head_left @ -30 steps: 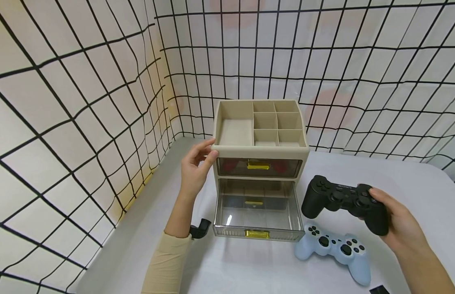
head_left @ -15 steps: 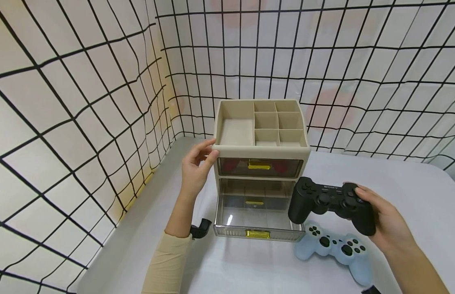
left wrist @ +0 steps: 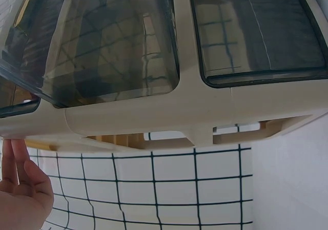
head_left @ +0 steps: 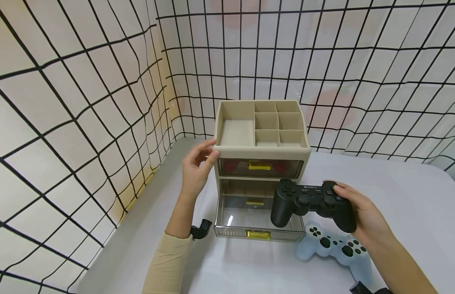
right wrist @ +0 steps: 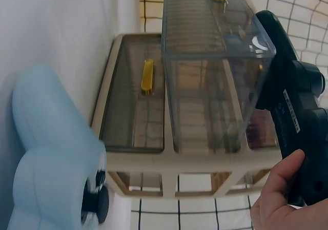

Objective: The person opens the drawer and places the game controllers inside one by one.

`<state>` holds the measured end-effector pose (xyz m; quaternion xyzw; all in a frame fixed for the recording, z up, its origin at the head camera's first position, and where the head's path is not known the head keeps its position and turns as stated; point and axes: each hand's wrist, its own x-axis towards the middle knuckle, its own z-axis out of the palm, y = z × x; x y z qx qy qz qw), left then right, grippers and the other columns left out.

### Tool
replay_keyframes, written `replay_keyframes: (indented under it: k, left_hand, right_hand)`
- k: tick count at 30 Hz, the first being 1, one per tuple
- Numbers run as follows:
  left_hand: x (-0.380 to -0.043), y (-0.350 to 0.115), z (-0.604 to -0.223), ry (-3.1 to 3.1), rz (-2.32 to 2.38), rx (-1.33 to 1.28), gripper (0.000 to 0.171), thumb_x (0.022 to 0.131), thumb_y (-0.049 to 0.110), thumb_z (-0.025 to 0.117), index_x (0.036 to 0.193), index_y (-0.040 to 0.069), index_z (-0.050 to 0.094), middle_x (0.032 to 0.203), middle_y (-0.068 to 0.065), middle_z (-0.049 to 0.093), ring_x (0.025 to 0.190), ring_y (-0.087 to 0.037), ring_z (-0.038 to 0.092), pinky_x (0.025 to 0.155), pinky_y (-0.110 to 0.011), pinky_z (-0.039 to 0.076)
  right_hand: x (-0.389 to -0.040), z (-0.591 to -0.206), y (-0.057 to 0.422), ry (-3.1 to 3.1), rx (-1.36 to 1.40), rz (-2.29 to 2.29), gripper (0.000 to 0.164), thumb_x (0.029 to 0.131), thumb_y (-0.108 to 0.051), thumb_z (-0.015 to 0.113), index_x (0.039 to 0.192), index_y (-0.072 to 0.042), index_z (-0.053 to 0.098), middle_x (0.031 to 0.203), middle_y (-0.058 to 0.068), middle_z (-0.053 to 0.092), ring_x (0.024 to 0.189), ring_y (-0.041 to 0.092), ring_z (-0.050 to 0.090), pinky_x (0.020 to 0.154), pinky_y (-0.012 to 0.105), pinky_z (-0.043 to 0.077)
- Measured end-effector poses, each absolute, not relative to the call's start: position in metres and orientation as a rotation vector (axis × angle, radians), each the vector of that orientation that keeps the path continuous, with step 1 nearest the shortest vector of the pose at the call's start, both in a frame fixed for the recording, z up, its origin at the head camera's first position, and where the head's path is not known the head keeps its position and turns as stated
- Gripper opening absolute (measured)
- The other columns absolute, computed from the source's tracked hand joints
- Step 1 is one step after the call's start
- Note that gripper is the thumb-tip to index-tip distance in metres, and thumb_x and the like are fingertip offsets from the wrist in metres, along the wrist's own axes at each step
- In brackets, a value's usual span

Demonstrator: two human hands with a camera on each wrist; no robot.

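Note:
A cream drawer organizer [head_left: 262,152] stands upright, its clear middle drawer [head_left: 234,232] pulled out and its upper drawer [head_left: 234,168] closed. My left hand [head_left: 194,171] touches the organizer's left front corner with thumb and index fingertips. Straight fingers [left wrist: 19,153] meet the side wall in the left wrist view. My right hand [head_left: 363,212] grips a black game controller [head_left: 308,202] by its right handle. Seen from the head, the controller overlaps the right half of the pulled-out drawer. In the right wrist view it is close beside the drawer's front corner.
A light blue game controller [head_left: 335,245] lies on the white table [head_left: 249,273], right of the drawer and partly behind my right hand. Sectioned trays [head_left: 265,121] form the organizer's top. Black grid mesh [head_left: 286,61] rises behind and at the left. Red shapes show through the upper drawer.
My right hand has carried the black controller left, from beside the organizer to where it overlaps the pulled-out drawer. The left hand stays at the organizer's corner.

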<state>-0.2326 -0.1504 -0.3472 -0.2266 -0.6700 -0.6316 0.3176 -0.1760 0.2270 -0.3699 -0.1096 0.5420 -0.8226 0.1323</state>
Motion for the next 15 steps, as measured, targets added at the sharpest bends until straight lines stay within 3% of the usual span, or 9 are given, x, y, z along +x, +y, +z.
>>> replay_keyframes:
  k: [7, 15]
  left_hand:
    - [-0.232, -0.150, -0.347, -1.758, -1.672, -0.592, 0.030, 0.088, -0.009, 0.064, 0.118, -0.009, 0.063, 0.095, -0.005, 0.064, 0.086, -0.013, 0.062, 0.074, -0.026, 0.046]
    - [-0.232, -0.149, -0.346, -1.754, -1.675, -0.582, 0.033, 0.085, -0.016, 0.062, 0.117, -0.011, 0.061, 0.096, -0.005, 0.064, 0.086, -0.009, 0.061, 0.074, -0.025, 0.045]
  right_hand:
    - [-0.178, -0.367, 0.207, 1.738, -0.291, -2.292, 0.027, 0.105, -0.020, 0.040, 0.125, -0.021, 0.059, 0.126, 0.003, 0.046, 0.107, 0.015, 0.053, 0.080, 0.031, 0.051]
    - [-0.178, -0.363, 0.187, 1.788, -0.312, -2.277, 0.024, 0.105, -0.022, 0.042, 0.125, -0.016, 0.053, 0.125, 0.006, 0.046, 0.103, 0.015, 0.055, 0.079, 0.029, 0.051]
